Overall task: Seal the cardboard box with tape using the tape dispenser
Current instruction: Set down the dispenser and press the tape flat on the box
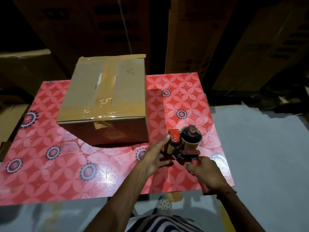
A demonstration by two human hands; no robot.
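- Cardboard box (107, 97) sits on the far left part of the table (50, 164), flaps down, one corner turned toward the near side.
- Brown tape strip (107, 84) runs along the top seam of the box from far edge to near edge; its near end folds over the edge onto the front face.
- A second, glossy strip crosses the first near the front edge of the top; wrinkles visible there.
- Handwritten mark, reads like "6", on the top of the box, far right.
- Tape dispenser (185, 144), red and black, is held above the table just right of the box's near right corner, apart from the box.
- Brown tape roll (191, 139) is mounted on the dispenser, open core facing up toward the camera.
- Right hand (207, 173): fingers curled round the red handle, gripping it; handle end sticks out near the wrist.
- Left hand (155, 158): fingers curled on the left side of the dispenser's front end, thumb extended up against the red plate beside the roller. Grip looks light; underside fingers partly hidden.
- Table cover is red with pale flower and dark ring patterns; shiny glare at near centre.
- Large stacked cartons (234, 39) stand behind the table, dimly lit.
- Grey floor (267, 148) to the right and near side.
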